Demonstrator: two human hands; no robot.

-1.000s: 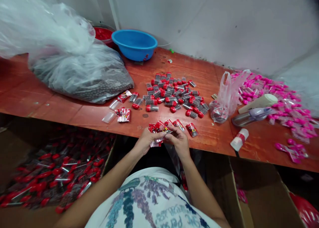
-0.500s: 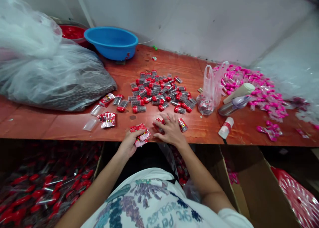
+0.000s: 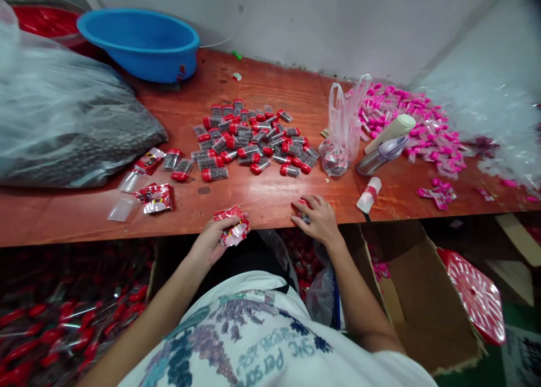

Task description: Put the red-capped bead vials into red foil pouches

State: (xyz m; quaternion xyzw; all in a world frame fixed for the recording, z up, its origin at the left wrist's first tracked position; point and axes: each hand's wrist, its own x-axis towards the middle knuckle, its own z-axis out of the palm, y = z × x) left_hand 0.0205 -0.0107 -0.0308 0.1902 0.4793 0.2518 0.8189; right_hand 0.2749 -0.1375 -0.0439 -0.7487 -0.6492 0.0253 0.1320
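My left hand (image 3: 213, 239) is closed round a bunch of small red packets (image 3: 231, 227) at the front edge of the red-brown table (image 3: 262, 195). My right hand (image 3: 318, 218) rests on the table edge to the right, fingers curled over a red packet (image 3: 301, 204) lying there. Beyond both hands lies a pile of small clear tubes with red caps (image 3: 253, 140). More red packets (image 3: 155, 198) and empty clear sleeves (image 3: 122, 208) lie to the left.
A blue basin (image 3: 139, 43) and a big clear bag of dark beads (image 3: 63, 122) stand at the back left. A small plastic bag (image 3: 344, 128), a hand-held sealer (image 3: 386, 145), a white bottle (image 3: 368, 194) and pink-capped tubes (image 3: 414, 128) are right. Cardboard boxes (image 3: 422, 297) sit below.
The hands have come apart: the left kept the bunch of packets, the right moved right along the table edge onto a single packet. The view has tilted down and to the right.
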